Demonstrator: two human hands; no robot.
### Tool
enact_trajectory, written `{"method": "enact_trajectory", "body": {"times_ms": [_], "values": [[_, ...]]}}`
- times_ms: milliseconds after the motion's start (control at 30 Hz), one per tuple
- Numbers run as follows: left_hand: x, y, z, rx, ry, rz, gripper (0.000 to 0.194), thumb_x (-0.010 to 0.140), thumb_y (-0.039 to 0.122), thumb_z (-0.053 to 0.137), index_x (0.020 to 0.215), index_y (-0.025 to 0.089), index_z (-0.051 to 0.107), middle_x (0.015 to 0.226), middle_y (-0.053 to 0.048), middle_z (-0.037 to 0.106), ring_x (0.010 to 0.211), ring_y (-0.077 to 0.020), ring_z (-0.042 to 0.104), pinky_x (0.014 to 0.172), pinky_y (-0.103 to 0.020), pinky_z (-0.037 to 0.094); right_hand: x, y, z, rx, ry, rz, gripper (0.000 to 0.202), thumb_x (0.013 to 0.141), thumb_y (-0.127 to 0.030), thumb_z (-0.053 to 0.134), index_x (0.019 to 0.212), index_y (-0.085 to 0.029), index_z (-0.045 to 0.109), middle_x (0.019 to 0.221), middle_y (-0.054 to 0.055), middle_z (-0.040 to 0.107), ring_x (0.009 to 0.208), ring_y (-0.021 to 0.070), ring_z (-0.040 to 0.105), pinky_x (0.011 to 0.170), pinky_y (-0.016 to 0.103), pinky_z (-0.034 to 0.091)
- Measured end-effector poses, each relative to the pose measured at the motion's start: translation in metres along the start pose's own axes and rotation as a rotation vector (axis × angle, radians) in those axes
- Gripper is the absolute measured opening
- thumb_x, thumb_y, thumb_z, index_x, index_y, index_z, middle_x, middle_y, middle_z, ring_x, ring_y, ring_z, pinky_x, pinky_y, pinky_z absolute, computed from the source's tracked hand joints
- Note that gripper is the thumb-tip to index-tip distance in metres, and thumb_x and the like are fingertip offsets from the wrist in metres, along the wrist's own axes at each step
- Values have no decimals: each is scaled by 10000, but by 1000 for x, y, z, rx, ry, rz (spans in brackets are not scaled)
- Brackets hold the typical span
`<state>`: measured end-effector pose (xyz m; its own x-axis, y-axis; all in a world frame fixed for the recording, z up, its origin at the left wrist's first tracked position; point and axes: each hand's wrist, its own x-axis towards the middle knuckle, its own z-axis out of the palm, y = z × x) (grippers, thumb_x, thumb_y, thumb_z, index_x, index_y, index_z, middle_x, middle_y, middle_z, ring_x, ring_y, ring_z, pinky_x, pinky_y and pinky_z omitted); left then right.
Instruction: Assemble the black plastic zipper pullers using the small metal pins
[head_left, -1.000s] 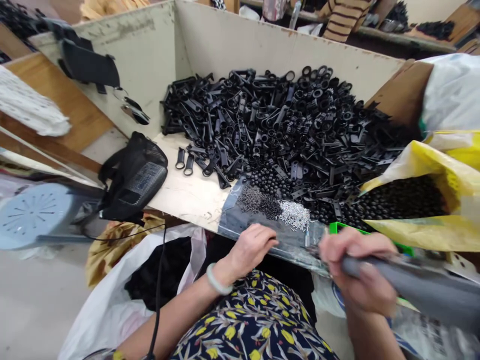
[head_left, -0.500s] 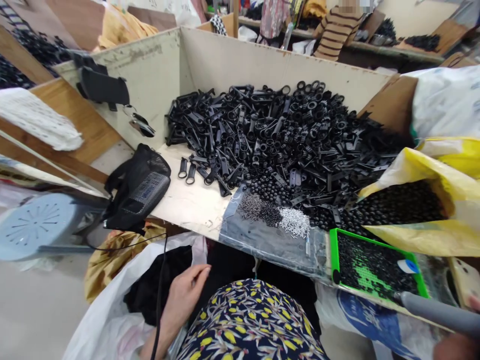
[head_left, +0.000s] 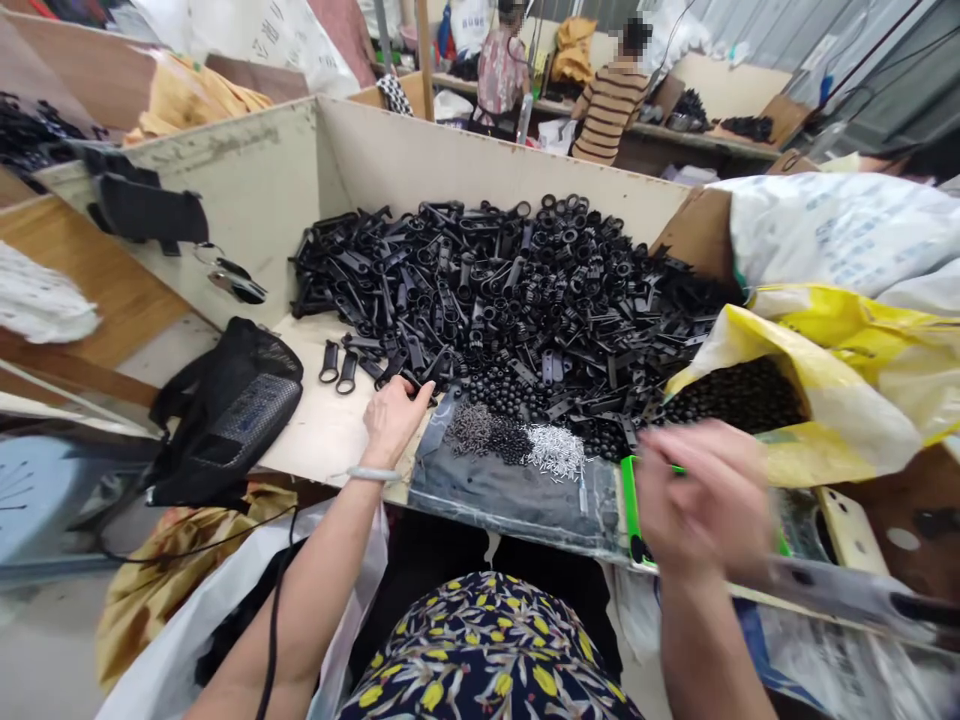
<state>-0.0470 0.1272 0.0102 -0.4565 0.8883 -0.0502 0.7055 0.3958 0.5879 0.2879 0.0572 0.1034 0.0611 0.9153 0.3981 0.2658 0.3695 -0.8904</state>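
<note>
My left hand (head_left: 394, 410) reaches to the near edge of a heap of black plastic parts (head_left: 480, 270), its fingers curled at the parts; what they hold, if anything, is hidden. Blurred by motion, my right hand (head_left: 701, 490) hovers over the green tray (head_left: 630, 500), and its fingers cannot be made out. Between the hands, a dark mat (head_left: 495, 490) bears small brown pieces (head_left: 471, 428), black beads and silver pins (head_left: 555, 452). A grey tool (head_left: 840, 590) lies at the right, beyond my right wrist.
A black mesh bag (head_left: 236, 400) sits on the left of the bench. Keys (head_left: 236, 280) hang on the left board. At the right stands a yellow and white sack (head_left: 862, 400) of black balls. A black cable crosses my left forearm. Two people are in the background.
My left hand has moved up from beside my lap to the black parts. My right hand has come in from the lower right corner, away from the grey tool. The view has shifted.
</note>
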Motion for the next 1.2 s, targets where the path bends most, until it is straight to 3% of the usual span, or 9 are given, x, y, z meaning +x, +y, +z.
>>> {"method": "enact_trajectory", "body": {"times_ms": [100,200,400,533,633,767,867,1033,1200], "values": [[4,-4,-1,-84,-22,-59,294,797,517,654,778,227,616,826,-106,713,892,-333,660,801,-394,453,41,28,44,-319,5,-109,137,963,-307,664,1052,-284,766,1012,54,719,901,235,659,858,401,524],[3,-11,-5,-193,-19,-72,238,757,454,655,717,230,586,715,-40,654,794,-261,625,735,-334,429,66,63,79,-682,-93,-77,197,1000,-331,593,987,-241,768,956,50,713,830,203,658,784,344,493],[-20,-12,-13,-563,-85,-47,276,710,462,630,686,225,490,628,41,532,654,-148,545,625,-250,412,57,101,101,-956,-258,-10,186,1001,-348,607,971,-246,759,1014,52,713,898,209,671,721,307,460],[-48,3,-16,-786,-226,-63,308,705,440,648,734,226,428,696,12,641,658,-159,645,654,-269,499,48,95,101,-829,-210,-58,164,993,-342,615,958,-234,733,1069,59,701,878,199,669,755,317,494],[-69,14,-19,-1046,-416,-141,372,714,391,745,868,219,453,781,-23,730,670,-183,710,683,-301,539,35,81,101,-480,-193,-50,172,981,-375,631,948,-227,711,1112,70,702,909,198,689,825,336,547],[-94,21,-21,-1246,-555,-169,471,795,389,782,1141,197,526,819,-26,732,696,-163,698,723,-297,529,9,63,104,27,-275,115,208,943,-421,690,931,-214,697,1167,97,728,1062,224,708,933,366,584],[-107,23,-20,-1354,-656,-220,463,850,318,705,1269,215,535,785,12,660,620,-113,597,707,-283,506,-10,56,107,235,-312,235,218,914,-407,734,1021,-220,698,1197,94,740,1081,216,722,976,371,590],[-122,27,-19,-1549,-900,-451,378,912,335,654,1276,274,572,807,29,572,541,-58,438,704,-293,523,-28,50,104,256,-361,182,376,929,-352,732,1295,-285,683,1245,76,713,1109,207,719,999,369,598],[-135,31,-14,-1579,-907,-481,208,910,317,757,1047,200,655,799,30,555,540,-24,404,614,-205,457,-30,46,94,20,-356,-36,307,935,-268,735,1237,-324,744,1166,54,737,1066,207,708,989,382,577]]}}
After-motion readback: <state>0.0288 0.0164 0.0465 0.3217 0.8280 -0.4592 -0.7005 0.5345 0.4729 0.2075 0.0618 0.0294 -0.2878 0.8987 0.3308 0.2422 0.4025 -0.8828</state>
